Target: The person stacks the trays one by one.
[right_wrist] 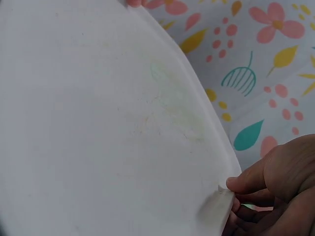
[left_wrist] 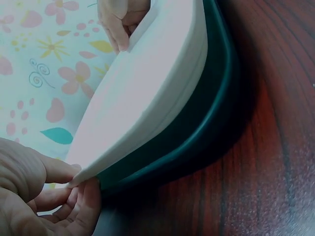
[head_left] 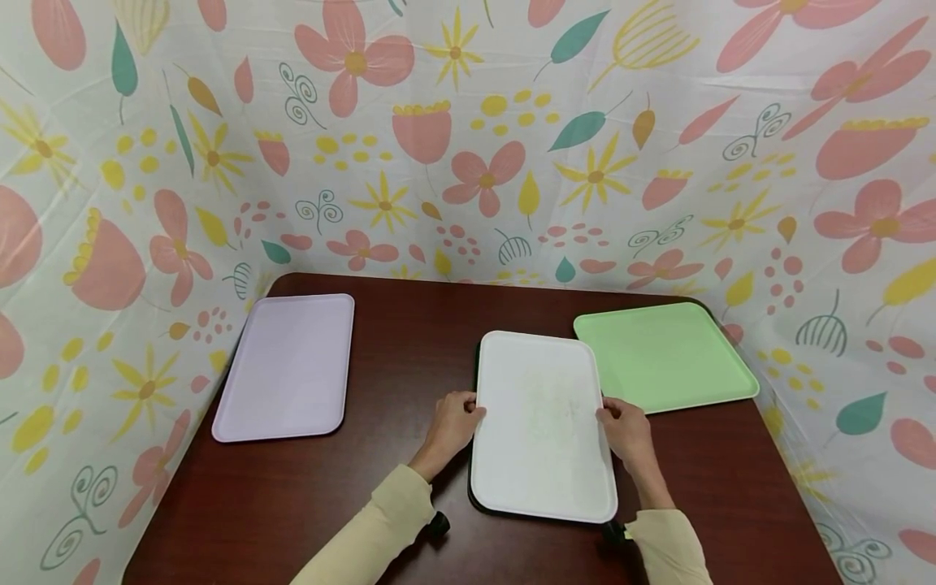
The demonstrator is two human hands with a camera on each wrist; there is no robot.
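Starting at the far left, a lilac tray (head_left: 288,367) lies flat on the dark wooden table (head_left: 409,341), well apart from the hands. Next, the left hand (head_left: 453,424) pinches the left rim of the white tray (head_left: 541,422), thumb on top and fingers curled beneath, while a dark green tray (left_wrist: 216,113) sits directly under it. The right hand (head_left: 627,431) pinches the opposite rim the same way. Further right and farther away, a light green tray (head_left: 661,357) rests just beside the white one. To lift cleanly, I judge both grips should rise evenly so the white tray stays level and the dark one does not drag along.
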